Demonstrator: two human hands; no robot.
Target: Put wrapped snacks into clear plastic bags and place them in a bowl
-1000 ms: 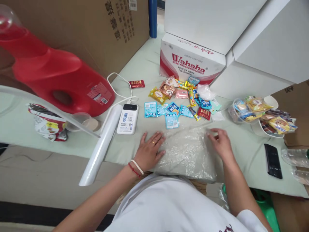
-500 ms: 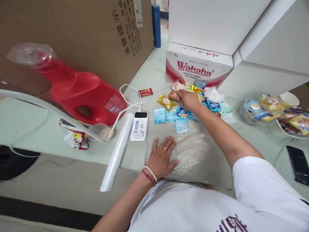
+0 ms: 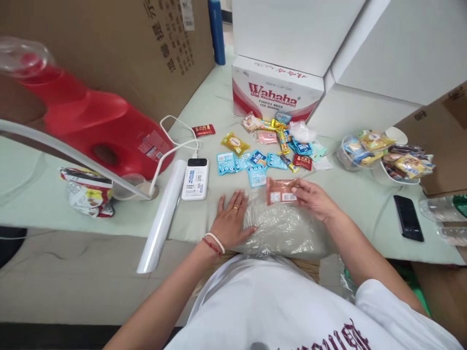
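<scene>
Pinched by one end in my right hand (image 3: 314, 198) is a brown-wrapped snack packet (image 3: 281, 190), held above a clear plastic bag (image 3: 280, 228). My left hand (image 3: 231, 218) lies flat with fingers spread, at the bag's left edge. Beyond the bag are several blue snack packets (image 3: 257, 175), a yellow-wrapped snack (image 3: 235, 143), a pink packet (image 3: 267, 137) and a dark red packet (image 3: 302, 162). Another red packet (image 3: 203, 130) lies apart to the left, near a white cable.
A white power bank (image 3: 195, 182) and a white roll (image 3: 164, 214) lie left of my hands. A red jug (image 3: 105, 131) stands farther left. Behind is a Wahaha box (image 3: 277, 92). On the right are a tub of snacks (image 3: 345, 158), a white bowl (image 3: 396, 177) and a phone (image 3: 408, 218).
My right hand has come back from the snack pile toward me, bringing the brown snack packet over the plastic bag. My left hand stays flat. The camera view has shifted.
</scene>
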